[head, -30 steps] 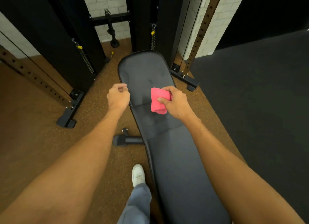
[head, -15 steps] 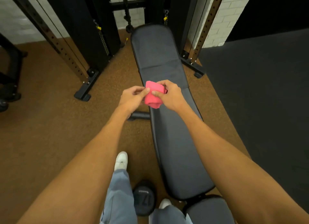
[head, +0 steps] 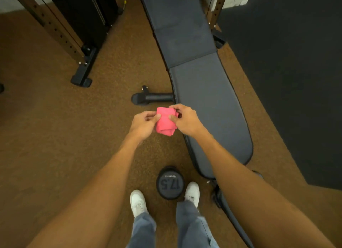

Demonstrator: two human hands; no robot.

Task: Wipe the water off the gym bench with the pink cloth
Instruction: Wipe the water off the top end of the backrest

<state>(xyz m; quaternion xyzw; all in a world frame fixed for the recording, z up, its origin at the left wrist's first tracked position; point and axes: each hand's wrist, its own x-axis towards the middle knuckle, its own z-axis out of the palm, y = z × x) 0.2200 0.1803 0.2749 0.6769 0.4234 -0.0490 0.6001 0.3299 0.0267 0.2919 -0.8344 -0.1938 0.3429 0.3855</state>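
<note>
Cloth (head: 165,121), pink, bunched, held in air just left of bench (head: 207,92), off the pad. Left hand (head: 143,124) pinches its left edge, right hand (head: 187,119) pinches its right side. Nothing between cloth and pad. One dumbbell (head: 169,183) marked 17.5 on brown floor (head: 46,127) between two white shoes (head: 137,203). One rack foot (head: 82,70) far left. Water on pad: cannot tell.

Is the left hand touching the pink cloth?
Touching. In the head view, the left hand pinches the left edge of the cloth.
</note>
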